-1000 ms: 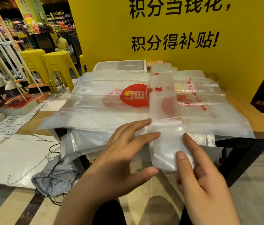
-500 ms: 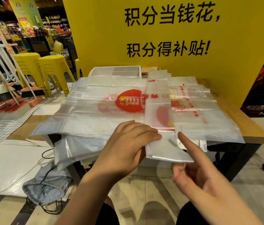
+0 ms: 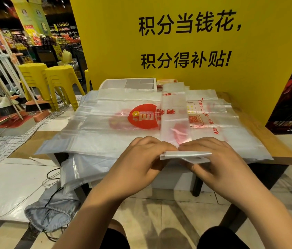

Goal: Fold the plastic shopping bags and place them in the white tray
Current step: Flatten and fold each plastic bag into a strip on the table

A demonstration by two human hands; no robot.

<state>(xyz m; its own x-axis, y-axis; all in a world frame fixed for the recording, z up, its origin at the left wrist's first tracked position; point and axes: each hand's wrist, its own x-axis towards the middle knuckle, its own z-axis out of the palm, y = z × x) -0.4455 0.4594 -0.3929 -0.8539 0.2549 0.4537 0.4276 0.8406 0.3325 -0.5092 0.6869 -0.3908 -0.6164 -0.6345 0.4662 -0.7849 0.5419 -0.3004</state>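
Observation:
A narrow folded strip of clear plastic shopping bag (image 3: 174,115) with red print lies lengthwise over a flat stack of clear bags (image 3: 105,133) on the wooden table (image 3: 260,133). Its near end (image 3: 186,155) is lifted and doubled over at the table's front edge. My left hand (image 3: 141,159) pinches that doubled end at its left corner, and my right hand (image 3: 218,162) pinches it from the right, fingers curled over the fold. The white tray (image 3: 123,84) with dividers stands at the back of the table, beyond the stack.
A yellow sign wall (image 3: 186,42) rises right behind the table. Yellow stools (image 3: 52,81) and brooms (image 3: 7,105) stand at the left. More bags (image 3: 80,169) hang off the table's front left, above a grey drawstring sack (image 3: 50,212) and cables on the floor.
Both hands went from lying flat and pressing the strip to pinching its near end, which is now lifted and folded over toward the far side.

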